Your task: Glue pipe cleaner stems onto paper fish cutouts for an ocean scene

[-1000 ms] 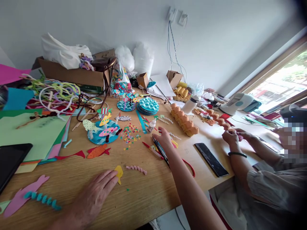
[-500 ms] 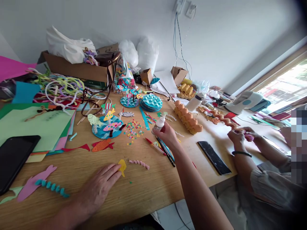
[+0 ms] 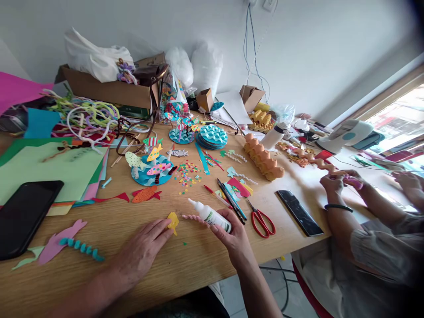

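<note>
Brought in from farther right: white glue bottle (image 3: 212, 216), tilted, pinched between thumb and fingers of the right hand (image 3: 232, 236). Left hand (image 3: 142, 247): fingers nearly together, fingertips on yellow paper fish (image 3: 172, 223).

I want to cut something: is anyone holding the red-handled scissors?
No, the scissors lie untouched on the table, beside a black phone.

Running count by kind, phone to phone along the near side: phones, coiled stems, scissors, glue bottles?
Phones: 2
Coiled stems, blue and pink: 2
Scissors: 1
Glue bottle, in the right hand: 1
Total: 6
</note>
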`<state>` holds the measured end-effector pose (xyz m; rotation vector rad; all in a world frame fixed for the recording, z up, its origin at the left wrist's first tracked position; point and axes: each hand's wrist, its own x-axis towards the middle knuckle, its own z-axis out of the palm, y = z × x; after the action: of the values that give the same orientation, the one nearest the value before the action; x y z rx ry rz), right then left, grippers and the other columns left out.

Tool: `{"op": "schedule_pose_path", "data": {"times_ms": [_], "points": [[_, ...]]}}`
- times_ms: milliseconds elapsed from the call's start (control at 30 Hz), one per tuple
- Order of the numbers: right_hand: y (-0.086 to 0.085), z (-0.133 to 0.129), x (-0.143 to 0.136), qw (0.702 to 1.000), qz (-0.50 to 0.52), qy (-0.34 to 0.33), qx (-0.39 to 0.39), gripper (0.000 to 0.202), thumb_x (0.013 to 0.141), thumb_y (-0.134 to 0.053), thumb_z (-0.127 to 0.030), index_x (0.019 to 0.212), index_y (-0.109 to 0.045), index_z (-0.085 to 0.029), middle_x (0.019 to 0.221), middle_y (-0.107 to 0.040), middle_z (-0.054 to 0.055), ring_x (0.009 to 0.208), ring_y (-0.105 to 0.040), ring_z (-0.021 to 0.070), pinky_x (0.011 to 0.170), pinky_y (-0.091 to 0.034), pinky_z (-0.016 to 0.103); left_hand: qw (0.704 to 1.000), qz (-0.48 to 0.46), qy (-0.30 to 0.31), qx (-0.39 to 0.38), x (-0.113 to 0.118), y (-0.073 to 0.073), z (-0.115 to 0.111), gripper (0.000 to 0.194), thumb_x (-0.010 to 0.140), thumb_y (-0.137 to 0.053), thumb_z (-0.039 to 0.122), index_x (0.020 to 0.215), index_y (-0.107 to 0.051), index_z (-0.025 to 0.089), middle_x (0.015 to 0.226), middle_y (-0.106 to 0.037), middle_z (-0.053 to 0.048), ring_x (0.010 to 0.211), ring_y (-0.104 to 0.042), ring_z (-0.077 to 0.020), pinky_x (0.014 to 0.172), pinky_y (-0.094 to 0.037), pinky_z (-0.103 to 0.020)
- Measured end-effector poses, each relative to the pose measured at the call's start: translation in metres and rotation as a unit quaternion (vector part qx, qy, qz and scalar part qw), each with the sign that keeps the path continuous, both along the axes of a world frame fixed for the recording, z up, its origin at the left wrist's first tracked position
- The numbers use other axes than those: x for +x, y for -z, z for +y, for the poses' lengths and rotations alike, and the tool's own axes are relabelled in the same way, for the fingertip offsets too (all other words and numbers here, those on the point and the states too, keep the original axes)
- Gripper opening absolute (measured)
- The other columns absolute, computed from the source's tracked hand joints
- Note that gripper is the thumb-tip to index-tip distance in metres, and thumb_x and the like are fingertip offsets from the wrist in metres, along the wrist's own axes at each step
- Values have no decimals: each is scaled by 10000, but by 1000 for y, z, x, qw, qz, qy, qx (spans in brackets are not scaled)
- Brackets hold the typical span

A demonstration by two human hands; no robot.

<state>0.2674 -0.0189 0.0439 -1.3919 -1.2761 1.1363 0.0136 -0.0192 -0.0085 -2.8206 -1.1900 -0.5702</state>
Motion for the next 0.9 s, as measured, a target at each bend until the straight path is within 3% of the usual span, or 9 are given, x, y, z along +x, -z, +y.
{"op": "schedule_pose_path", "data": {"times_ms": [200, 400, 600, 733, 900], "points": [[11, 0, -12, 988, 142, 68, -3, 326, 619, -743, -363, 804, -545, -182, 655, -514, -38, 585, -429, 104, 534, -342, 201, 1000, -5, -4, -3, 1, -2, -1, 497, 778, -322, -23, 1126, -595, 205, 1201, -590, -75, 1090, -534, -202, 899, -493, -358], [10, 2, -26, 978, 198, 70, 1, 317, 621, -743, -342, 831, -569, -180, 669, -562, -24, 570, -479, 107, 507, -376, 203, 1000, -20, -7, -16, 2, -3, -1, 473, 789, -339, -15, 1111, -606, 207, 1196, -582, -79, 1088, -532, -207, 903, -490, -360], [2, 2, -37, 991, 123, 37, 18, 298, 677, -705, -335, 893, -558, -192, 899, -637, 36, 644, -568, 126, 537, -443, 218, 998, -33, -22, -45, 3, -3, -2, 452, 813, -340, 3, 1106, -607, 221, 1184, -585, -72, 1065, -548, -206, 902, -487, -362], [-2, 2, -41, 998, 28, 10, 48, 245, 710, -670, -316, 892, -560, -194, 894, -636, 34, 734, -587, 148, 617, -468, 232, 996, -35, -38, -71, 4, -2, -3, 420, 821, -373, 17, 1092, -611, 232, 1203, -572, -63, 1106, -523, -207, 941, -457, -361], [-4, 5, -46, 996, -45, 0, 72, 214, 719, -639, -311, 867, -550, -184, 827, -637, 33, 702, -583, 153, 584, -461, 230, 998, -31, -29, -54, 3, 0, -2, 412, 835, -366, 28, 1106, -595, 237, 1262, -536, -56, 1192, -450, -221, 978, -425, -395]]}}
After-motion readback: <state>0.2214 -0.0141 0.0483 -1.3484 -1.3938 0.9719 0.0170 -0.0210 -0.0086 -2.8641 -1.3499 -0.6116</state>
